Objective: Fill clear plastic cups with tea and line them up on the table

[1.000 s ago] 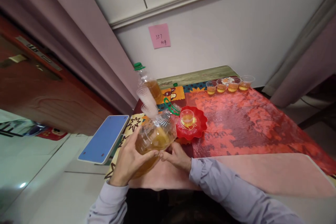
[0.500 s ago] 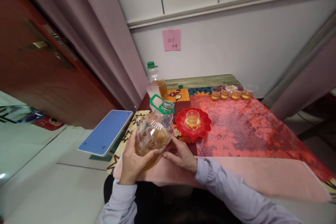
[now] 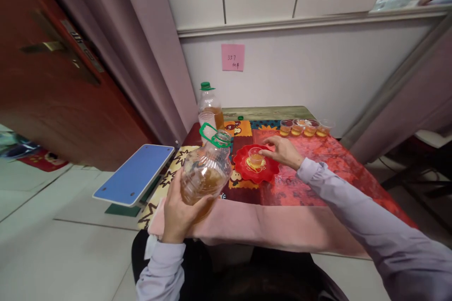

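Note:
My left hand (image 3: 181, 209) is wrapped round a large clear plastic bottle (image 3: 206, 174), tilted slightly and partly filled with amber liquid. It has a green carry ring at its neck and no cap on its mouth. My right hand (image 3: 284, 151) reaches over a red scalloped dish (image 3: 242, 169), thumb and forefinger apart. Its thumb is at the rim of a small clear plastic cup (image 3: 256, 157) standing in the dish with amber liquid inside. Whether the thumb touches the cup, I cannot tell.
Several filled clear cups (image 3: 298, 128) stand in a row at the table's back right. Behind the held bottle are a capped bottle (image 3: 211, 108), a stack of clear cups (image 3: 206, 120) and a loose green cap (image 3: 240, 118). A pink cloth (image 3: 282, 225) lies along the front edge.
My right hand has left the bottle and moved right and forward to the cup in the red dish. My left hand still holds the bottle. The view has shifted slightly.

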### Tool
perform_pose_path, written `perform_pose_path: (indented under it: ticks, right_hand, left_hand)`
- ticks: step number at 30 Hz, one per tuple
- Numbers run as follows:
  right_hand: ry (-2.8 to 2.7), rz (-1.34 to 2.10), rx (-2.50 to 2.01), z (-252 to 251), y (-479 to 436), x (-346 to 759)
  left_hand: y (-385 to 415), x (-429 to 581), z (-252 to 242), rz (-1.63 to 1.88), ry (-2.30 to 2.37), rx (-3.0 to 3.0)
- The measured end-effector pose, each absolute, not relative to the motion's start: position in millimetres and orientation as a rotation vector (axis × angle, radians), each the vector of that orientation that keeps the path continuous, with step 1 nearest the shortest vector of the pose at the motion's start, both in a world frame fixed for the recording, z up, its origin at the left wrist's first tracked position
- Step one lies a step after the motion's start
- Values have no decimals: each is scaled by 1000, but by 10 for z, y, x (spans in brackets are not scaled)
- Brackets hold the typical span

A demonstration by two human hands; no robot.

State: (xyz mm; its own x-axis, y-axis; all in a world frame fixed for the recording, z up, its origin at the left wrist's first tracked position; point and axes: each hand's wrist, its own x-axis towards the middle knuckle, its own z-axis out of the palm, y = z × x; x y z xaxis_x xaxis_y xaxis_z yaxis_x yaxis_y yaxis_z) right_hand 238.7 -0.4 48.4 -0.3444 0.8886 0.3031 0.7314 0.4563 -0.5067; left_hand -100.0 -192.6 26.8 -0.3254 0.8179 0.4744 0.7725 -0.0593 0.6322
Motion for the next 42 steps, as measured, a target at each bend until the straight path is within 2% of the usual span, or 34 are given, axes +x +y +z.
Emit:
perform_pose_path:
  ticks: [10,19,24,32,42]
  right_hand:
    - [-2593,318,-1474,337,198,2114]
    - [-2581,281,-1260,277,119,2099]
    - [-2456,314,-1183,405,146,2132]
    - [-2306,145,-1414,743,1141,2600]
    - [-2362,47,-1764,429,1885,2795]
  left_hand:
    - [-1946,-986,289,1369,2163,1788]
    - [-1947,-964,321,1343,2273,1667]
    - [-1922,-941,348,1308,2305,1698]
    - [-1937,-971,286,1264,2372,1564]
    - [-1993,-1035,225,1221,2439,1492]
